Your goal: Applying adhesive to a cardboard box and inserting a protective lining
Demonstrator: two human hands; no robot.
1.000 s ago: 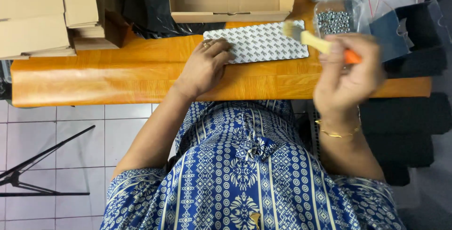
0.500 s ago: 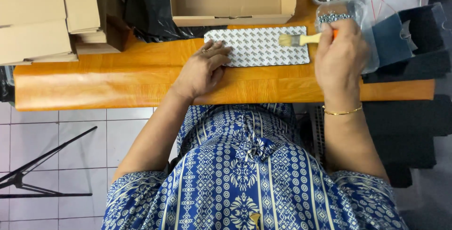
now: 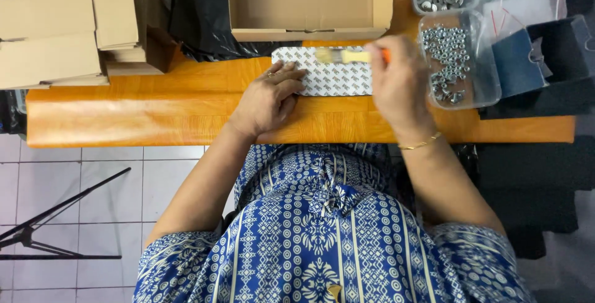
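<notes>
Left of centre, the left hand [image 3: 268, 95] lies flat, fingers spread, pinning the left end of the patterned sheet [image 3: 331, 73] to the tabletop [image 3: 124, 117]. At centre frame, the brush [image 3: 344, 56] has come down from mid-air onto the sheet's upper edge. The right hand [image 3: 400, 86] is closed around its orange handle. Brushing of the sheet appears under way. The tray [image 3: 462, 61] of nuts sits right.

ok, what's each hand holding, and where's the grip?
Right hand grips a small brush by its orange handle end. Left hand holds nothing; it presses flat on the patterned white sheet.
</notes>
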